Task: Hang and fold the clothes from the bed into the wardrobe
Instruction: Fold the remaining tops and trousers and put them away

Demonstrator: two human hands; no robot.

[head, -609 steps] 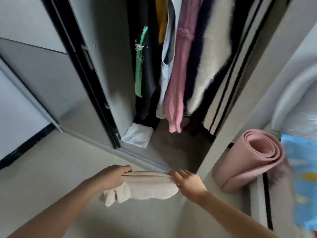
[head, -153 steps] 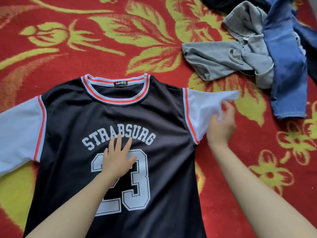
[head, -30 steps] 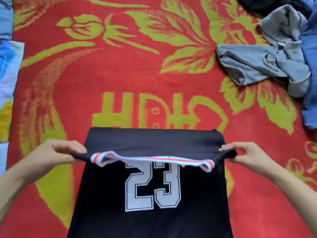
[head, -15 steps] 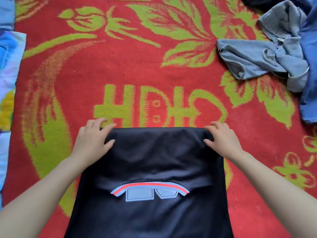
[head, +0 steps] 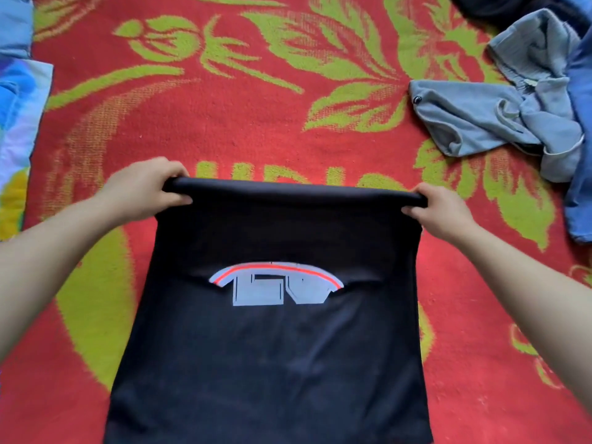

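The black jersey (head: 272, 347) lies lengthwise down the middle of the frame on the red and green patterned blanket (head: 256, 107), its lower end cut off by the bottom edge. Only a sliver of its striped collar (head: 275, 271) and the bottoms of its white numbers (head: 278, 291) peek from under the fold. The left hand (head: 141, 190) and right hand (head: 442, 213) each curl around a corner of the folded far edge, fingers tucked underneath out of sight. A crumpled grey garment (head: 496, 116) sits at upper right, half under blue clothing (head: 579, 139) that runs off frame.
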